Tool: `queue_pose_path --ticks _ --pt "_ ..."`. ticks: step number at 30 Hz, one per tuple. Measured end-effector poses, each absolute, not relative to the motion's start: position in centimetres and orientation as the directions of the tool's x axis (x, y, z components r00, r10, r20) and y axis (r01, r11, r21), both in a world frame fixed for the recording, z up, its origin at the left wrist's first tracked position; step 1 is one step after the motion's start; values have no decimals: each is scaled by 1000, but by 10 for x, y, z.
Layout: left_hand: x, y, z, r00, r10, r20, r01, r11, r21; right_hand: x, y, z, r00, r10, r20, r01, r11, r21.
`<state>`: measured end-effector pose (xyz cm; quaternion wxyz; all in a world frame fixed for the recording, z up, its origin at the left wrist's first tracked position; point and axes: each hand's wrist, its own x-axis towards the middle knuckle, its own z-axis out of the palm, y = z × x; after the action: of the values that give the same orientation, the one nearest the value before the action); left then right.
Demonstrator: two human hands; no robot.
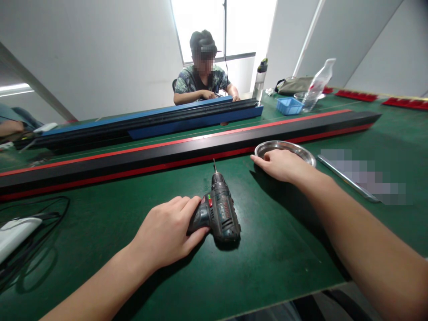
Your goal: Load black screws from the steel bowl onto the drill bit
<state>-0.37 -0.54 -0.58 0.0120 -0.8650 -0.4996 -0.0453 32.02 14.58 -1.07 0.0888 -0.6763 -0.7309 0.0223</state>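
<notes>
Snugly curled, left fingers [191, 206] round drill [221, 209]

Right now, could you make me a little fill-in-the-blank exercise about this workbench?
1. The left hand holds the cordless drill, whose bit points ____ from the person.
2. The right hand is at the metal dish, whose shape is ____.
3. The tabletop is coloured ____.
4. The long black bar is striped with ____.

Missing words: away; round; green; red.
</notes>
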Motion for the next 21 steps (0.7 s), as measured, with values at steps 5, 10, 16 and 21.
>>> queue_pose_path --ticks 5,10,16,21 --pt "-4 -6 -6 496 864 84 866 -499 24 318 143 -7 -48 997 54 984 56 -169" --pt "-4 -6 -5 498 863 85 865 -501 20 317 142 -3 -24 994 108 981 44 -190" --pt "-3 -6 -5 502 860 92 862 -506 26 318 141 4 81 979 189 972 -35 -232" --pt "-3 -5 -5 501 861 82 863 -505 27 321 144 -2 65 949 309 976 4 -216"
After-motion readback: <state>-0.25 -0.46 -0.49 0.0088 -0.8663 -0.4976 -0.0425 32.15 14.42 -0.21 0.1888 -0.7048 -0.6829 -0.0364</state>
